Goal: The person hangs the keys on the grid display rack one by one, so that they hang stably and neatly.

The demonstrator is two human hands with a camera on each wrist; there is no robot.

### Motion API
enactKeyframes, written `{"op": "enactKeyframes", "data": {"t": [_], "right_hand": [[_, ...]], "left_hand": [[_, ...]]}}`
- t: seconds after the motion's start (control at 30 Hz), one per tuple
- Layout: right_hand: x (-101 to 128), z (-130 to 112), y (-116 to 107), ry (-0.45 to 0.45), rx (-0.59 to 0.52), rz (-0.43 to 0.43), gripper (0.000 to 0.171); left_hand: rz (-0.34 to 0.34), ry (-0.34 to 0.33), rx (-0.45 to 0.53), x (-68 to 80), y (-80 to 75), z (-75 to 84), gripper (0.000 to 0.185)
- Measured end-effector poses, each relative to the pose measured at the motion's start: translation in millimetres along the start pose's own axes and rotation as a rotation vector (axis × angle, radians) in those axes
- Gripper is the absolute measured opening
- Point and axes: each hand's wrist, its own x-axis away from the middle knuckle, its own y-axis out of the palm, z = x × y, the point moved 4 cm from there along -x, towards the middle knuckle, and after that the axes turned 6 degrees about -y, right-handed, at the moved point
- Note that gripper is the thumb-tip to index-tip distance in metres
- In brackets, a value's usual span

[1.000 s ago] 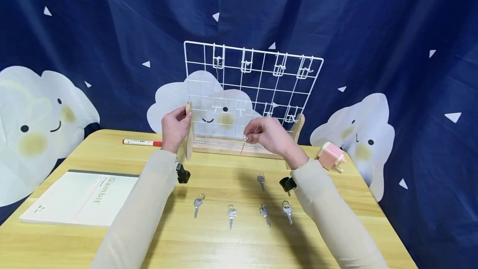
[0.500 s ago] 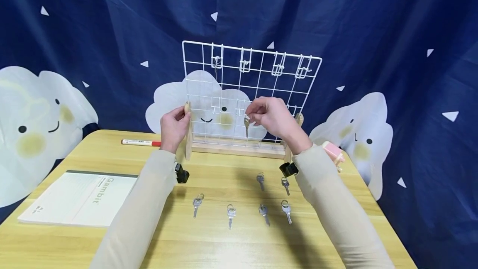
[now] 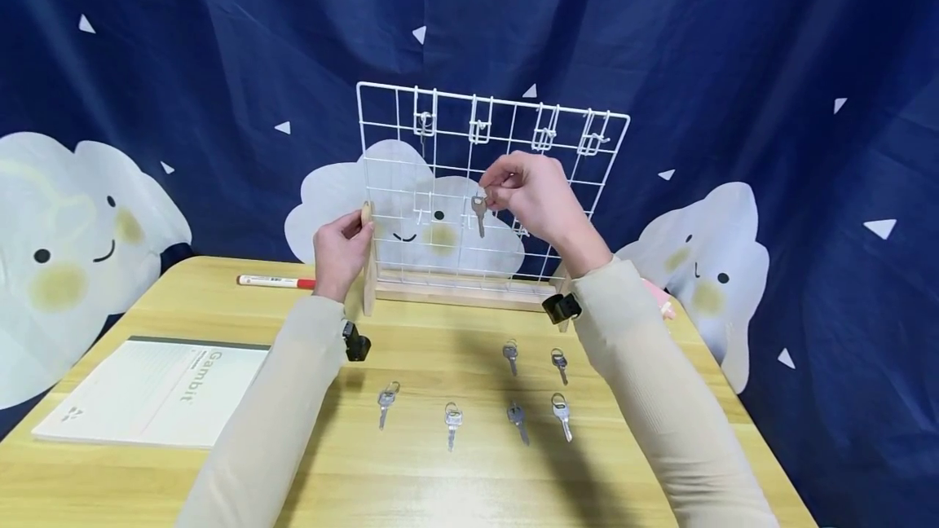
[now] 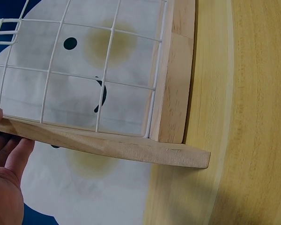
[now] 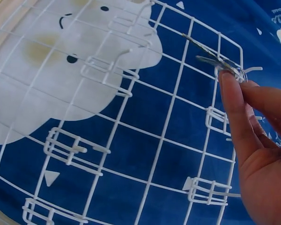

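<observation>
A key (image 3: 480, 217) hangs tip down from my right hand (image 3: 534, 192), pinched near its ring between thumb and forefinger, in front of the white wire grid (image 3: 493, 100). The right wrist view shows that key (image 5: 210, 58) overlapping the wires, with white hooks (image 5: 75, 147) beside and below. My left hand (image 3: 341, 253) grips the left wooden upright (image 3: 369, 274) of the grid's stand; in the left wrist view thumb and fingers lie on either side of this wooden piece (image 4: 126, 151). Another key (image 3: 423, 137) hangs on the upper left hook.
Several keys with rings lie on the wooden table (image 3: 352, 479), including one key (image 3: 386, 407) at the left. A notebook (image 3: 154, 389) and a red-capped marker (image 3: 275, 280) are on the left side. Behind my right forearm, a pink object (image 3: 658, 296) is partly hidden.
My right hand has risen with the key from low before the grid to about its mid height, uncovering another key on the table. The left hand stays on the upright.
</observation>
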Motion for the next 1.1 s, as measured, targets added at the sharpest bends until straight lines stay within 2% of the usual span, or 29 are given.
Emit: {"op": "enactKeyframes", "data": {"t": [0.13,0.4,0.73,1.1], "right_hand": [[-5,-5,-5,0.004,-0.011,0.032,0.020],[-16,-14,-16,-0.025,0.057,0.100,0.023],[-34,-23,-27,-0.066,-0.010,0.235,0.021],[-47,-16,-22,0.006,-0.027,0.257,0.018]], "left_hand": [[0.005,0.005,0.000,0.7,-0.8,-0.4,0.035],[-0.002,0.009,-0.010,0.0,0.3,0.8,0.036],[0.004,0.011,-0.006,1.2,-0.5,0.5,0.035],[-0.005,0.000,-0.015,2.4,-1.1,1.2,0.036]]}}
